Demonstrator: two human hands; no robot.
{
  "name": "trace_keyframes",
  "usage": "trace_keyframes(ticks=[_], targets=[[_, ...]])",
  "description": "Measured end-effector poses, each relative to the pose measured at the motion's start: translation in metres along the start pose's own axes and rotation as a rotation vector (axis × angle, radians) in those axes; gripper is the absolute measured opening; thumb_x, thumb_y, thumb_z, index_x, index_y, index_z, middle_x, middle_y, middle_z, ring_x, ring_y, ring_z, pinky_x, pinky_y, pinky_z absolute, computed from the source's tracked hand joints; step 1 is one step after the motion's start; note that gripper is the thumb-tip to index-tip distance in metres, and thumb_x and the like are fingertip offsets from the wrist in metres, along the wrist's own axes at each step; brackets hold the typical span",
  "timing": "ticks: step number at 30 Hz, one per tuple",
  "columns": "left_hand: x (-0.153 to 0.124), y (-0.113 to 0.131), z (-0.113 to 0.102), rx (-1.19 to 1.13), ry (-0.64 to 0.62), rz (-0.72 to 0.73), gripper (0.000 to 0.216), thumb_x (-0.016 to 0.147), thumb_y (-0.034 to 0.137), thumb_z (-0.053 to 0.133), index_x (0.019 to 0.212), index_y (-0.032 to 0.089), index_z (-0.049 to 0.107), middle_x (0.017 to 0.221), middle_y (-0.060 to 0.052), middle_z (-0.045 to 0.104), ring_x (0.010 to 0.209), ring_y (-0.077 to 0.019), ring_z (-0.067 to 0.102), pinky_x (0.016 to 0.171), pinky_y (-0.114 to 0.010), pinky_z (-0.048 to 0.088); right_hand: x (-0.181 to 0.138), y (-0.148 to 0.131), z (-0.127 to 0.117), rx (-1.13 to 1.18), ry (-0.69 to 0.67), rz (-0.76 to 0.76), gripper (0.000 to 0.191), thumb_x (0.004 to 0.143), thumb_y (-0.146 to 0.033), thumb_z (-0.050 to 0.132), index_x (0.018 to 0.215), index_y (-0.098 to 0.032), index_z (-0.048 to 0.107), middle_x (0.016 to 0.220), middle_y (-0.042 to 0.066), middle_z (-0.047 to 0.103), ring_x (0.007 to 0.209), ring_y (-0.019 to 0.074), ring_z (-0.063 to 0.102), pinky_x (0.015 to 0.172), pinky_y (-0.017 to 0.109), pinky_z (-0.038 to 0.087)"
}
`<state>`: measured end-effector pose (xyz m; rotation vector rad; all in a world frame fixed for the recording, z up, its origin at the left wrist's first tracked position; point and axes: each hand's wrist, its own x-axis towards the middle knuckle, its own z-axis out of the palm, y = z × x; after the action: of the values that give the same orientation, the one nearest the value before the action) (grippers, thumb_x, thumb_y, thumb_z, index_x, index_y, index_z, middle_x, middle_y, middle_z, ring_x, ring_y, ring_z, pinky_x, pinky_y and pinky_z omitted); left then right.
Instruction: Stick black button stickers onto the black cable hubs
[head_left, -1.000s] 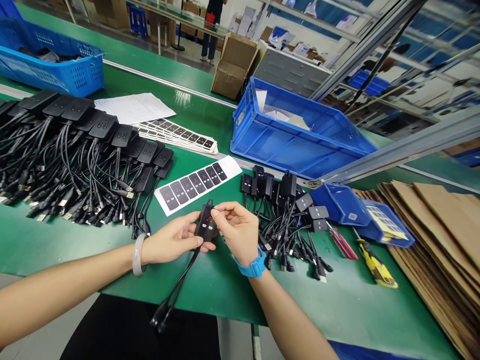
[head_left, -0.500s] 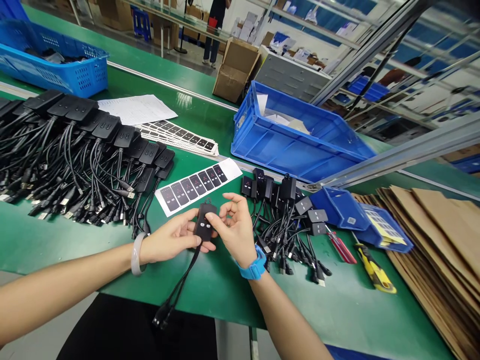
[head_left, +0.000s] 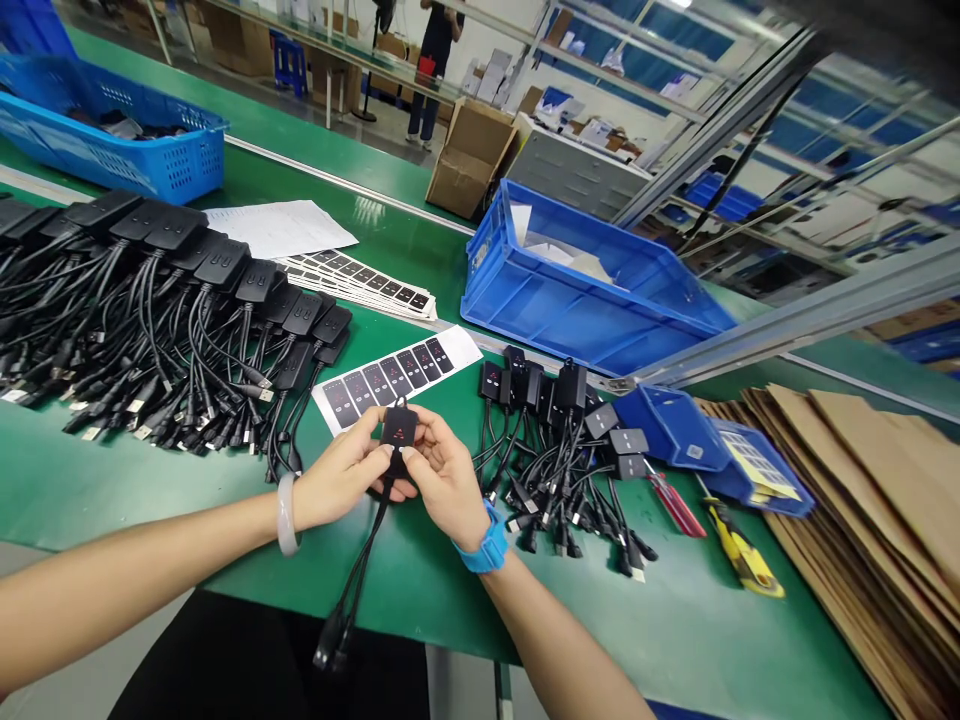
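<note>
Both hands grip a small black controller box (head_left: 399, 428) with red marks on its face and a hook loop at its top. My left hand (head_left: 352, 470) is closed on its left side, thumb on the lower face. My right hand (head_left: 442, 475) closes on the right side, its thumb also pressing the lower face. Black cables (head_left: 360, 570) hang from the box past the table edge. Just behind my hands lies a white sheet of black labels (head_left: 386, 375). Boxes with cables (head_left: 225, 265) are heaped at left, and a smaller cluster of them (head_left: 570, 385) lies at right.
At the back stand a blue perforated basket (head_left: 172, 165) and a blue crate (head_left: 570, 315). Papers (head_left: 285, 228) and stacked label sheets (head_left: 367, 280) lie behind. To the right are small blue bins (head_left: 667, 430), a red screwdriver (head_left: 675, 503), a yellow-handled tool (head_left: 742, 555) and cardboard sheets (head_left: 862, 490).
My right thumb has slid down from the upper face to the lower face of the box. My left thumb has moved onto the face too, and the red marks now show.
</note>
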<state>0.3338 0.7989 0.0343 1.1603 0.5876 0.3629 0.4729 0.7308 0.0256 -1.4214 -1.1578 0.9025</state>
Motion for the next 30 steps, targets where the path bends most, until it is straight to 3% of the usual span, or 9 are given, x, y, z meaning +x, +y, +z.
trace_keyframes(ticks=[6,9,14,18,20,23,26,28,30], targets=[[0.002,0.003,-0.002,-0.198,0.039,-0.019,0.061,0.087,0.057,0.055,0.132,0.018,0.041,0.092,-0.007,0.065,0.081,-0.0208,0.066,0.077,-0.035,0.056,-0.004,0.000,0.000,-0.513,0.029,-0.180,0.067,0.081,-0.033,0.064,0.143,-0.017,0.042,0.109,0.013,0.064,0.095,0.0264,0.059,0.086,0.043,0.051],[0.003,0.000,-0.009,-0.038,-0.008,-0.008,0.062,0.092,0.061,0.044,0.138,0.019,0.041,0.096,-0.008,0.065,0.090,-0.0236,0.065,0.087,-0.040,0.053,0.000,-0.002,-0.009,-0.635,0.010,-0.196,0.065,0.082,-0.030,0.064,0.142,-0.015,0.044,0.101,0.011,0.067,0.091,0.0251,0.060,0.085,0.040,0.050],[0.006,-0.007,-0.020,0.665,-0.009,0.318,0.042,0.097,0.046,0.044,0.128,0.020,0.053,0.124,-0.010,0.060,0.117,-0.0262,0.053,0.105,-0.042,0.039,0.005,-0.011,-0.029,-0.446,-0.015,0.010,0.044,0.090,-0.032,0.052,0.132,-0.019,0.057,0.069,-0.003,0.059,0.059,0.0119,0.053,0.061,0.025,0.047],[0.008,-0.007,-0.023,0.804,0.019,0.384,0.036,0.100,0.037,0.033,0.113,0.016,0.058,0.111,-0.010,0.063,0.103,-0.0236,0.058,0.096,-0.041,0.046,-0.001,-0.017,-0.039,-0.065,-0.291,0.266,0.042,0.094,-0.044,0.040,0.117,-0.018,0.063,0.068,0.000,0.061,0.053,0.0127,0.055,0.048,0.025,0.047],[0.008,-0.006,-0.024,0.866,0.034,0.406,0.031,0.099,0.032,0.035,0.112,0.016,0.058,0.112,-0.011,0.062,0.107,-0.0239,0.057,0.097,-0.042,0.046,0.000,-0.019,-0.053,-0.035,-0.320,0.350,0.048,0.095,-0.050,0.034,0.109,-0.017,0.066,0.066,0.001,0.061,0.044,0.0123,0.052,0.041,0.025,0.043],[0.009,-0.008,-0.027,1.012,0.012,0.426,0.029,0.095,0.024,0.042,0.119,0.017,0.056,0.130,-0.012,0.055,0.124,-0.0261,0.050,0.106,-0.045,0.043,0.011,-0.027,-0.091,-0.342,-0.110,0.275,0.046,0.092,-0.051,0.041,0.108,-0.018,0.068,0.067,0.003,0.064,0.044,0.0131,0.053,0.043,0.026,0.043],[0.009,-0.015,-0.029,1.166,-0.016,0.408,0.035,0.092,0.019,0.047,0.126,0.017,0.053,0.143,-0.014,0.046,0.135,-0.0292,0.040,0.112,-0.049,0.038,0.035,-0.037,-0.128,-0.877,0.131,0.214,0.037,0.090,-0.044,0.051,0.114,-0.022,0.069,0.076,0.006,0.069,0.063,0.0197,0.064,0.062,0.031,0.049],[0.009,-0.019,-0.029,1.248,-0.029,0.399,0.038,0.091,0.018,0.050,0.129,0.016,0.052,0.145,-0.016,0.042,0.138,-0.0316,0.037,0.114,-0.052,0.035,0.056,-0.040,-0.140,-1.181,0.242,0.207,0.032,0.088,-0.035,0.055,0.114,-0.021,0.069,0.088,0.012,0.070,0.084,0.0263,0.067,0.076,0.037,0.048],[0.008,-0.021,-0.027,1.301,-0.037,0.403,0.040,0.090,0.018,0.052,0.130,0.015,0.051,0.145,-0.017,0.042,0.138,-0.0332,0.036,0.115,-0.052,0.034,0.078,-0.036,-0.139,-1.281,0.251,0.144,0.030,0.088,-0.027,0.056,0.113,-0.018,0.069,0.100,0.019,0.068,0.099,0.0307,0.063,0.084,0.041,0.045]])
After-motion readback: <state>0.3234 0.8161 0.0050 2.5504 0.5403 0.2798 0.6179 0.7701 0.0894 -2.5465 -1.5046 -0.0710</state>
